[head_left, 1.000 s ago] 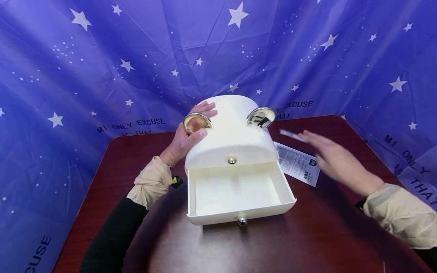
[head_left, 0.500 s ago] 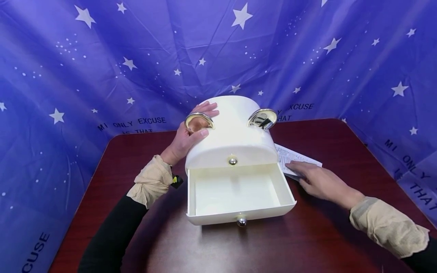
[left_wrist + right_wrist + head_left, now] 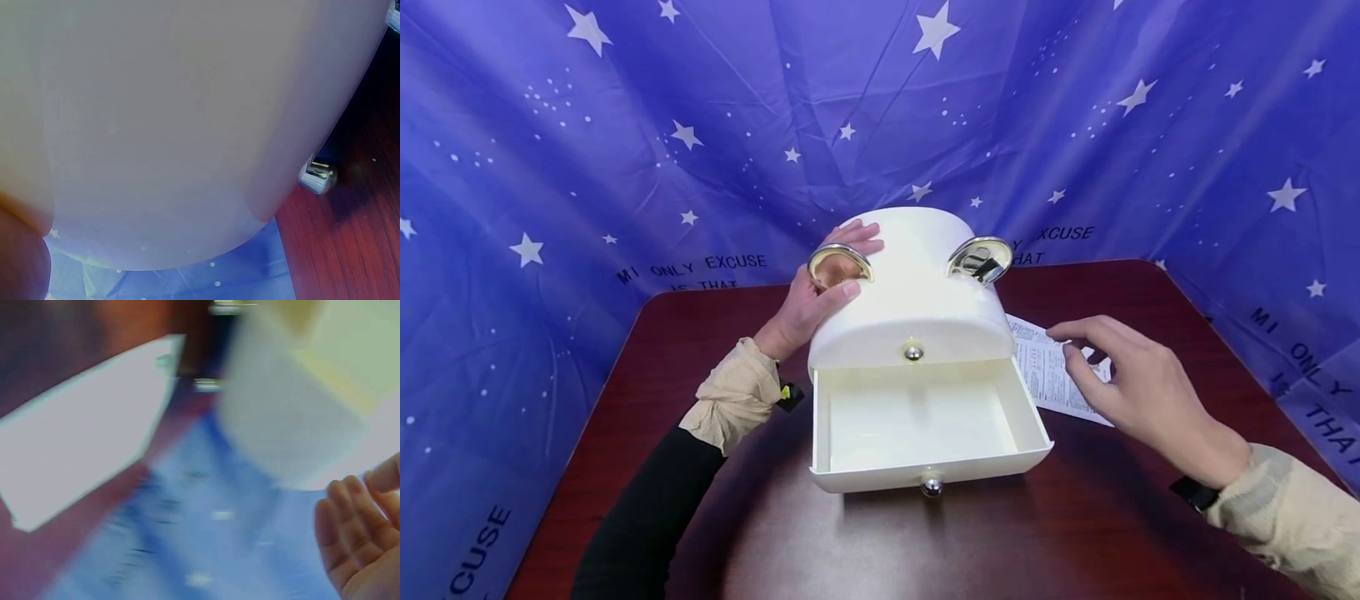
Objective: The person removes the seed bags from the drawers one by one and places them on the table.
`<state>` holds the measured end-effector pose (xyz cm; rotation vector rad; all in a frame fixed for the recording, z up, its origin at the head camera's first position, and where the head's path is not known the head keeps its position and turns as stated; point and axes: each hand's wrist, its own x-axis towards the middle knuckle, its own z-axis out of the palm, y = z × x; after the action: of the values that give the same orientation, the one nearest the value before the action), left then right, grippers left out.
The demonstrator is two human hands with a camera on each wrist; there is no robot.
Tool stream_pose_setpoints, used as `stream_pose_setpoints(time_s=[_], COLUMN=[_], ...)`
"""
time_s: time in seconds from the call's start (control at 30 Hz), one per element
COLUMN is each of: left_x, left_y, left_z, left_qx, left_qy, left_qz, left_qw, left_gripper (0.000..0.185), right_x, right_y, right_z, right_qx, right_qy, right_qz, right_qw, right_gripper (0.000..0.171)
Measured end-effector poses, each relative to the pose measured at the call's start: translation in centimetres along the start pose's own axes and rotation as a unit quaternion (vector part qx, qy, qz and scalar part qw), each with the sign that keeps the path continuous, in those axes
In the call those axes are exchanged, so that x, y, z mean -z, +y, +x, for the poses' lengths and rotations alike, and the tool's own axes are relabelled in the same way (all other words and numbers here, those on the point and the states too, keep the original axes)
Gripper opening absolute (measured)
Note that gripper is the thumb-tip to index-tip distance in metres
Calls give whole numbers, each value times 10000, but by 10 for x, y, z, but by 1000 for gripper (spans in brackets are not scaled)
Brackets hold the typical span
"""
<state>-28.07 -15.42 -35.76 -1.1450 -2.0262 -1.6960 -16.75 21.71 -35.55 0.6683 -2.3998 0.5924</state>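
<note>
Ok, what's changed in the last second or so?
The right hand swept down, pressed flat on the leaflet half a second ago, and has now lifted off it, fingers loosely curled, holding nothing. The left hand stays on the box by its gold ring; the drawer stays open.

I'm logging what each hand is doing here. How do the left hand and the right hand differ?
The left hand rests on the white box beside a gold ring handle; the right hand hovers over the printed sheet and holds nothing. The left hand lies spread against the box's curved top; the right hand's fingers are loosely bent in the air. Both wear beige cuffs.
</note>
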Motion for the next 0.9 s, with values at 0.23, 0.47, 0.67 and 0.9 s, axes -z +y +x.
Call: stream_pose_setpoints(time_s=[0.23,0.47,0.67,0.9], left_x=[1,-1,-1,0], left_y=[-1,-1,-1,0], left_z=[0,1,1,1], left_qx=[0,-12,-38,-44], left_qy=[20,3,22,2], left_qz=[4,-29,2,101], left_qw=[10000,10000,10000,9999], left_gripper=[57,57,59,61], right_x=[3,-21,-43,-58], right_y=[-73,-110,-110,-107], right_z=[7,-30,-36,-26], right_qx=[3142,3520,3116,2974], right_qy=[943,-585,-1166,-1141], right_qz=[1425,1181,1134,1359], right_qw=[9339,9267,9362,9381], right_gripper=[28,31,32,31])
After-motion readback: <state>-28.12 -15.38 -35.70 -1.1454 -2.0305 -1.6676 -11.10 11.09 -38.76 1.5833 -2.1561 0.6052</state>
